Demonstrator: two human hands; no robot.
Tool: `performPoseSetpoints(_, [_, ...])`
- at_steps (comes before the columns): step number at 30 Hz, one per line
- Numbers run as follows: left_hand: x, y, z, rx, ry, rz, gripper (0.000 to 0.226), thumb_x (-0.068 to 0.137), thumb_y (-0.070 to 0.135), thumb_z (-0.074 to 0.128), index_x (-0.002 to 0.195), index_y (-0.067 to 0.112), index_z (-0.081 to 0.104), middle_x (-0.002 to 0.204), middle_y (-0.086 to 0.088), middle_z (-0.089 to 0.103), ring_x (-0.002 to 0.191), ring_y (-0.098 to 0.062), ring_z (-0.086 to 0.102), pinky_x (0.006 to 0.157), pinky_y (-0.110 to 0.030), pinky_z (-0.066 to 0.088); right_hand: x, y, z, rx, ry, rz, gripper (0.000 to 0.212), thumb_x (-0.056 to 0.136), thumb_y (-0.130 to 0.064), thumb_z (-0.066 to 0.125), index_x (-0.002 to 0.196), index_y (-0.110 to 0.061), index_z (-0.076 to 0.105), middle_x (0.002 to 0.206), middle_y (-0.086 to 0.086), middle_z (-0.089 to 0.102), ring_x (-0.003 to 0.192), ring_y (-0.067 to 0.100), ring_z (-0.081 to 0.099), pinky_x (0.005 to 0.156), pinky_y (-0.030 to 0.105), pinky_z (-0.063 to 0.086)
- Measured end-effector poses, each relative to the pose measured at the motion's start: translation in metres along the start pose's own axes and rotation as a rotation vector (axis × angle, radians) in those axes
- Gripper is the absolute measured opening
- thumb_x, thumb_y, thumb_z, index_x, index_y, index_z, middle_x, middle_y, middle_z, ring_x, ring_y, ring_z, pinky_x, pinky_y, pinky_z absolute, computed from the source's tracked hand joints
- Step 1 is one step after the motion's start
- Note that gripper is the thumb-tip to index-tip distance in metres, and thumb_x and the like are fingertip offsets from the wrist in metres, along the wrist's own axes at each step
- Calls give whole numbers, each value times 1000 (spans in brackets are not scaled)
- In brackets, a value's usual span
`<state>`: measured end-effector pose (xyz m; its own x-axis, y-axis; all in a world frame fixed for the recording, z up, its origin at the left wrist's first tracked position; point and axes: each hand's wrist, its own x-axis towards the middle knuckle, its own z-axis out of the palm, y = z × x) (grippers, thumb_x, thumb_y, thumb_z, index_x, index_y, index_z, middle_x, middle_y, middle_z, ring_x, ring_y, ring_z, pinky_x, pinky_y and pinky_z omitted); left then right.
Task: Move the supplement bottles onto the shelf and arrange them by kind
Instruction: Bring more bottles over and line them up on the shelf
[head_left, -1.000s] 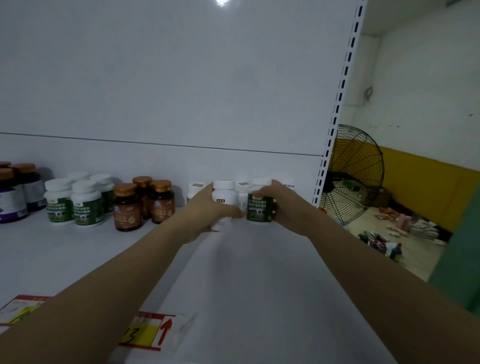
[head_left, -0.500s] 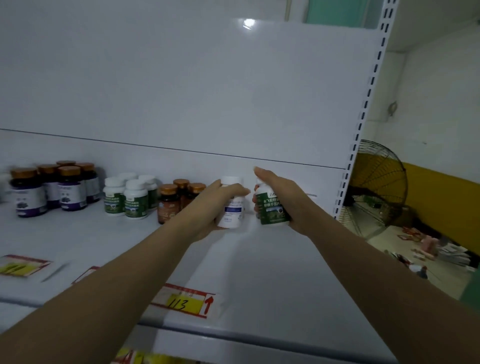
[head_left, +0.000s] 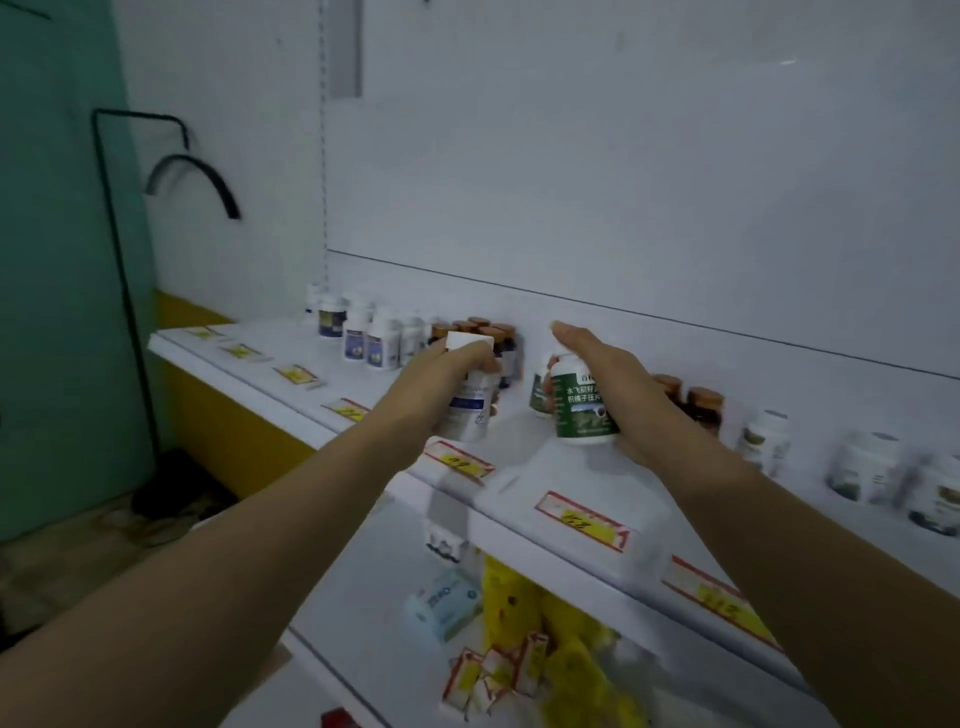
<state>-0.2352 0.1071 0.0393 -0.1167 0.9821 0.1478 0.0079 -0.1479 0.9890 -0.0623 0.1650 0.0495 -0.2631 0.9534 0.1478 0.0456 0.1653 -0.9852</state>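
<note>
Head view: looked down two bare forearms at a white shelf (head_left: 291, 353) stocked with grouped bottles.
Left hand (head_left: 436, 387): curled round a blue-label bottle (head_left: 470, 410), held above the shelf's front edge, cap up, leaning a little.
Right hand (head_left: 623, 395): clamped on a green-label bottle (head_left: 582, 410), fingers stretched past the cap; upright, apparently just clear of the board.
Hands: apart, with open shelf showing between them.
Matching green bottle (head_left: 539, 395): stood just beyond the right hand's bottle, on the side toward the left hand, nearly touching it; clearly the right hand's to reach.
White bottles with bluish labels (head_left: 382, 345): stood beyond the left hand and to its outer side, with amber-capped dark bottles (head_left: 485, 327) in between; nearer the left hand.
Brown bottles (head_left: 704, 408): partly hidden behind the right wrist.
Long axis: upright for both carried bottles, so probably only a short push back and a straight set-down needed.
Change from half a second earlier: same two grips, but then held near the perforated upright at the shelf's right end, with the green group well off beyond the left hand; since carried leftward along the shelf to that group.
</note>
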Motion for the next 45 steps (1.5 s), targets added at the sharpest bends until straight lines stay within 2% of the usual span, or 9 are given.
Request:
performPoseSetpoints(7, [-8, 4, -149, 65, 70, 37, 5, 83, 19, 60, 87, 19, 57, 79, -12, 66, 69, -27, 62, 71, -35, 54, 28, -12, 157, 112, -103, -38, 32, 83, -45, 65, 81, -13, 64, 62, 8, 69, 49, 19, 65, 60, 29, 53])
performPoseSetpoints(13, [21, -2, -214, 37, 33, 65, 11, 82, 18, 60, 93, 17, 57, 83, -13, 66, 71, -27, 63, 67, -31, 52, 53, -10, 221, 117, -62, -1, 42, 82, -47, 66, 100, -10, 62, 72, 7, 71, 52, 17, 67, 60, 28, 55])
performPoseSetpoints(15, [37, -10, -215, 14, -13, 44, 7, 83, 17, 59, 89, 16, 58, 80, -14, 66, 70, -28, 62, 68, -32, 52, 61, -5, 218, 82, -17, 14, 55, 78, -51, 68, 114, -11, 59, 88, 7, 70, 56, 16, 69, 63, 30, 57])
performPoseSetpoints(20, [84, -28, -190, -29, -167, 45, 10, 82, 17, 60, 91, 16, 58, 74, -12, 65, 68, -26, 61, 71, -35, 51, 80, 1, 174, -108, 180, 3, 43, 73, -61, 65, 89, -21, 66, 83, 6, 75, 75, 24, 71, 92, 47, 54])
performPoseSetpoints(29, [155, -34, -118, -10, -375, -23, 33, 61, 31, 66, 92, 25, 59, 91, -15, 66, 80, -30, 63, 75, -43, 50, 90, 24, 91, -180, 419, 85, 31, 81, -39, 70, 99, -18, 57, 109, 17, 68, 95, 29, 68, 93, 46, 54])
performPoseSetpoints(33, [175, -36, -102, -14, -468, -55, 61, 63, 31, 68, 119, 19, 50, 108, -16, 65, 87, -30, 65, 80, -44, 53, 87, 40, 75, -274, 490, 112, 45, 79, -38, 73, 114, -13, 57, 113, 14, 67, 104, 31, 65, 96, 46, 51])
performPoseSetpoints(36, [186, -41, -97, -26, -507, -64, 38, 74, 22, 68, 108, 16, 53, 92, -10, 66, 73, -24, 65, 69, -35, 53, 90, 52, 68, -299, 626, 144, 48, 78, -27, 76, 118, -9, 56, 114, 9, 65, 98, 23, 64, 79, 31, 53])
performPoseSetpoints(39, [197, -49, -97, -2, -536, -64, 15, 78, 17, 66, 83, 20, 52, 85, -13, 67, 79, -31, 65, 83, -45, 54, 96, 62, 71, -266, 723, 141, 47, 77, -20, 77, 116, -5, 55, 103, 4, 64, 82, 11, 61, 63, 20, 47])
performPoseSetpoints(45, [213, -58, -109, 29, -575, -66, 34, 67, 27, 70, 96, 23, 54, 97, -11, 68, 94, -32, 64, 97, -55, 48, 110, 70, 76, -276, 830, 104, 40, 77, -22, 77, 111, -9, 60, 107, 6, 65, 92, 19, 63, 83, 33, 52])
